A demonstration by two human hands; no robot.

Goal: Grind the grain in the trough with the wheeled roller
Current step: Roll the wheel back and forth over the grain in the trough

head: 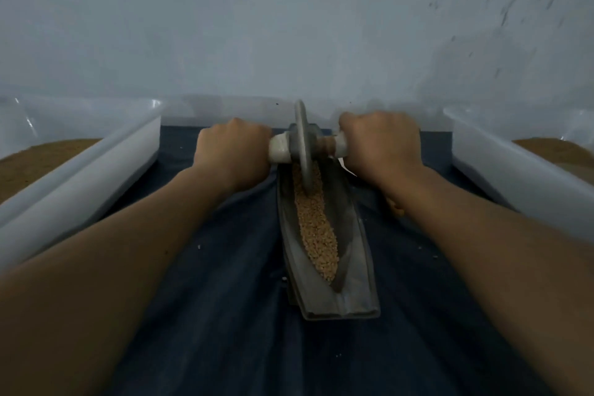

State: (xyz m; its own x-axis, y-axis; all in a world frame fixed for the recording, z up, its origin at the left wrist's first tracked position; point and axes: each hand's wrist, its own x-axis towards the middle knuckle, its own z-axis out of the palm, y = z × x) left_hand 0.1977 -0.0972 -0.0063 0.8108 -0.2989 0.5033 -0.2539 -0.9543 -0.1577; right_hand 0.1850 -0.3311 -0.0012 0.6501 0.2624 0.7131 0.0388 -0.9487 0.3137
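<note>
A long grey boat-shaped trough (356,270) lies lengthwise on a dark blue cloth, holding a strip of tan grain (316,231). The wheeled roller (302,145), a thin grey disc on a pale axle, stands upright in the far end of the trough with its rim down in the grain. My left hand (233,151) grips the left handle of the axle. My right hand (381,141) grips the right handle. Both forearms reach forward on either side of the trough.
A translucent plastic bin (96,154) with brown material inside stands at the left, and a similar bin (514,164) at the right. A pale wall rises just behind the trough. A few stray grains (397,207) lie on the cloth (218,299).
</note>
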